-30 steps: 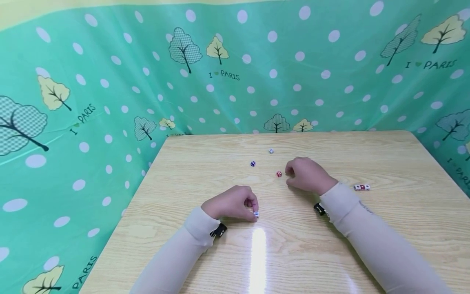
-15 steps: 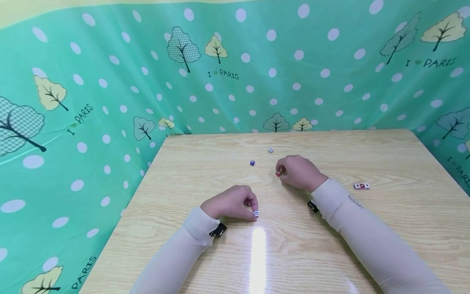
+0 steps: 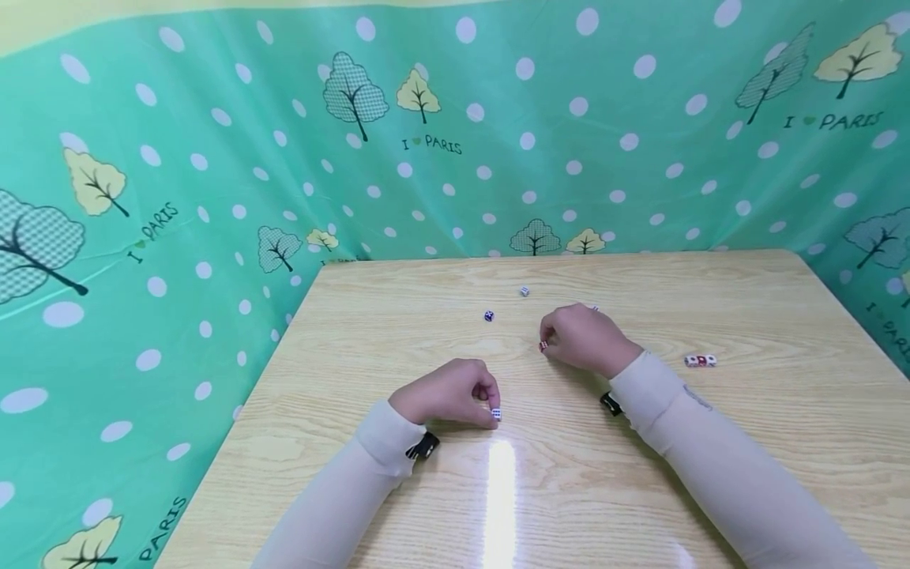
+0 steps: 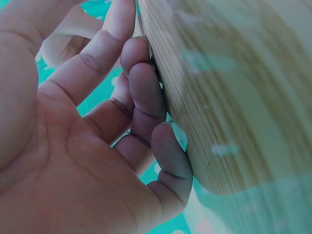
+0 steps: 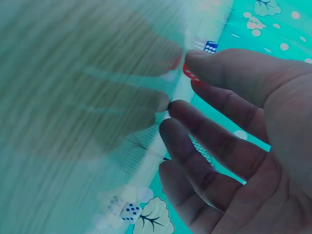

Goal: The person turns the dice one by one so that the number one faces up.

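On the wooden table (image 3: 341, 356), my left hand (image 3: 448, 393) pinches a white die (image 3: 496, 414) with blue dots between thumb and forefinger. That die is out of sight in the left wrist view, where the other fingers (image 4: 146, 92) curl against the tabletop. My right hand (image 3: 586, 340), farther back and to the right, pinches a red die (image 3: 543, 346). In the right wrist view the red die (image 5: 191, 73) shows between thumb and forefinger, low over the table, while the remaining fingers are loosely bent.
Behind the hands lie a dark blue die (image 3: 489, 316) and a white die (image 3: 524, 292). Another white die (image 3: 595, 309) peeks out past the right hand. Right of the right wrist is a row of three dice (image 3: 700, 361), white, red, white. A green dotted curtain (image 3: 441, 197) borders the table.
My right hand has moved left to the red die, taken hold of it and drawn it slightly nearer. The left hand has stayed in place with its white die.
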